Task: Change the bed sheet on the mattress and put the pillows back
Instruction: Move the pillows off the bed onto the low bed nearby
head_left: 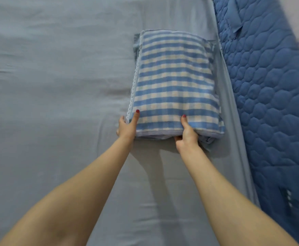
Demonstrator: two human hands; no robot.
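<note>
The pillow (176, 82), in a blue-and-white checked cover, lies on the pale blue bed sheet (56, 86) near the right side of the bed, just beside a dark blue quilted cover (272, 96). Both hands hold its near end. The left hand (127, 126) grips the near left corner, thumb on top and fingers under. The right hand (187, 132) pinches the near edge in the same way — thumb above, fingers below.

The sheet seems already spread, with some soft wrinkles, so I judge that the step now is to put the pillows back. The next move probably needs a small push or pull to set the pillow straight, then both hands let go.

The fingers under the pillow are mostly hidden. Only one pillow is in view — whether a second lies under it I cannot tell.
</note>
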